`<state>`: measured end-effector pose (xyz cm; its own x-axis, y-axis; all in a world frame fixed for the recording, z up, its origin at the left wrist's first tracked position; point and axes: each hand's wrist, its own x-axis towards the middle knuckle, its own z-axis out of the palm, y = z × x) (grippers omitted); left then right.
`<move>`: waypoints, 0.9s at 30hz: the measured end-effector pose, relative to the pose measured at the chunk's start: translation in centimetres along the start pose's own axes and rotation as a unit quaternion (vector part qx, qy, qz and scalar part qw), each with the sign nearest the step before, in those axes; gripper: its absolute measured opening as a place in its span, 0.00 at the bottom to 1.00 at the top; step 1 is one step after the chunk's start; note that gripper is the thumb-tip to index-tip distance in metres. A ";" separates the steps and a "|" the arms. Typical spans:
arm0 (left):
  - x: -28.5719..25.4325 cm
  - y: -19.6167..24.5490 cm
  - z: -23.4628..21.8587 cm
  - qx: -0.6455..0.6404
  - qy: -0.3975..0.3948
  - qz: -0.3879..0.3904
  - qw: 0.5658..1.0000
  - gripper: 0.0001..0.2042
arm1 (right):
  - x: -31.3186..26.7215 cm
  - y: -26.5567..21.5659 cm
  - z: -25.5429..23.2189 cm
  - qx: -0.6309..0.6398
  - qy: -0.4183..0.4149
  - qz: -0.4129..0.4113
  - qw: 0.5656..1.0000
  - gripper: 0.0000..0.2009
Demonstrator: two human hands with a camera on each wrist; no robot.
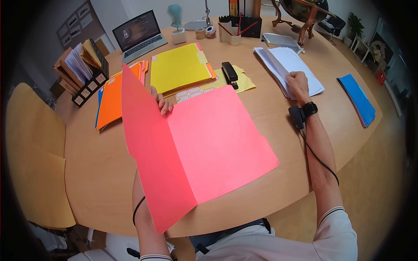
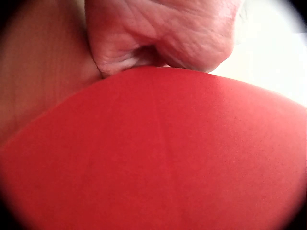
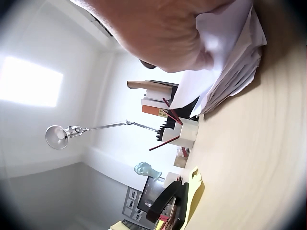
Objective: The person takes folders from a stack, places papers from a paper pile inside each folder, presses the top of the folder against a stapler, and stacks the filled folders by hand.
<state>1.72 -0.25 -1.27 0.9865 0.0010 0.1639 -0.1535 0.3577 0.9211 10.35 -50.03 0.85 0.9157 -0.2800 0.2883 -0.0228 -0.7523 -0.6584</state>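
Observation:
A pink folder [image 1: 222,143] lies spread near the front of the table, its left cover [image 1: 152,169] tilted up. My left hand [image 1: 163,104] holds that cover by its far edge, the fingers showing on the inner side. In the left wrist view the cover fills the lower part, below the curled left hand [image 2: 163,33]. Over at the stack of white paper [image 1: 307,69], my right hand [image 1: 298,83] pinches a top sheet, which is lifted and bent along its left side. The right wrist view shows the sheet [image 3: 216,36] rising from the stack beneath the fingers.
Behind the pink folder are yellow folders [image 1: 178,67], a black stapler [image 1: 229,75] and a label sheet [image 1: 190,93]. Orange folders [image 1: 114,102] lie left, blue folders [image 1: 357,100] right. A laptop [image 1: 138,35], pencil cup [image 1: 229,34] and paper tray [image 1: 282,41] stand farther back.

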 end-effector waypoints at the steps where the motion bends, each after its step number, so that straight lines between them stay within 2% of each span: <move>1: 0.0 -0.1 -0.3 -0.017 -0.014 0.005 1.000 0.28 | 0.0 0.0 0.0 0.000 -0.001 -0.001 1.000 0.16; 3: -0.6 0.6 0.7 -0.033 -0.026 0.012 0.999 0.28 | -0.6 -1.6 -0.5 -0.068 0.076 -0.019 0.995 0.14; 4: -1.1 0.7 1.5 -0.042 0.012 0.029 0.999 0.27 | -0.5 -2.2 -0.6 -0.067 0.075 -0.021 0.995 0.14; 5: -1.5 0.6 1.8 -0.050 0.051 0.047 0.996 0.26 | -0.3 -3.2 -0.7 -0.066 0.098 -0.078 0.990 0.14; 6: -1.8 0.6 2.1 -0.050 0.055 0.048 0.996 0.26 | -0.3 -4.2 -0.8 -0.064 0.121 -0.135 0.981 0.15; 7: -2.0 0.5 2.4 -0.060 0.057 0.051 0.995 0.24 | -0.5 -5.1 -0.8 -0.062 0.119 -0.138 0.981 0.15; 9: -2.1 0.7 2.2 -0.069 0.060 0.054 0.994 0.22 | -2.4 -8.9 -1.4 0.131 0.049 -0.243 0.960 0.16; 10: -2.0 0.4 1.9 -0.100 -0.035 0.095 0.990 0.20 | -3.6 -10.8 -1.7 0.133 0.048 -0.243 0.960 0.16; 11: -1.8 0.2 1.5 -0.129 -0.131 0.134 0.974 0.19 | -5.1 -12.7 -1.9 0.289 -0.073 -0.221 0.928 0.16; 12: -1.7 0.0 1.1 -0.128 -0.130 0.135 0.974 0.19 | -6.5 -14.3 -2.3 0.433 -0.192 -0.190 0.860 0.15; 13: -1.6 -0.2 0.7 -0.090 -0.106 0.119 0.983 0.18 | -7.8 -15.5 -2.8 0.434 -0.193 -0.190 0.859 0.15; 15: -1.4 -0.7 0.2 -0.052 -0.082 0.103 0.990 0.18 | -9.8 -17.1 -3.5 0.508 -0.301 -0.129 0.797 0.14; 17: -1.2 -1.2 0.0 -0.097 -0.068 0.115 0.986 0.19 | -10.7 -17.3 -3.0 0.496 -0.318 -0.112 0.800 0.13; 20: -0.9 -1.3 -0.7 -0.087 -0.078 0.106 0.988 0.19 | -10.3 -16.0 -1.0 0.488 -0.358 -0.073 0.793 0.12; 22: -0.7 -1.4 -1.4 -0.077 -0.088 0.096 0.988 0.19 | -9.2 -13.6 0.9 0.432 -0.466 -0.008 0.772 0.09; 23: -0.6 -1.3 -1.7 -0.072 -0.093 0.092 0.989 0.19 | -9.3 -12.9 1.5 0.432 -0.466 -0.008 0.772 0.09; 25: -0.4 -1.3 -2.3 -0.063 -0.104 0.081 0.989 0.19 | -10.1 -12.1 2.2 0.314 -0.437 0.020 0.843 0.07; 26: -0.3 -1.3 -2.6 -0.059 -0.109 0.076 0.989 0.19 | -10.1 -12.2 2.1 0.314 -0.437 0.020 0.843 0.07; 27: -0.2 -1.3 -2.9 -0.054 -0.115 0.070 0.989 0.19 | -10.2 -12.5 1.9 0.302 -0.494 0.013 0.815 0.08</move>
<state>1.85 2.04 -3.53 0.9151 -0.1497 0.3745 -0.2684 0.4672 0.8424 2.01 -36.63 4.83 0.8010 0.5501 -0.2360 -0.1197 -0.2390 -0.9636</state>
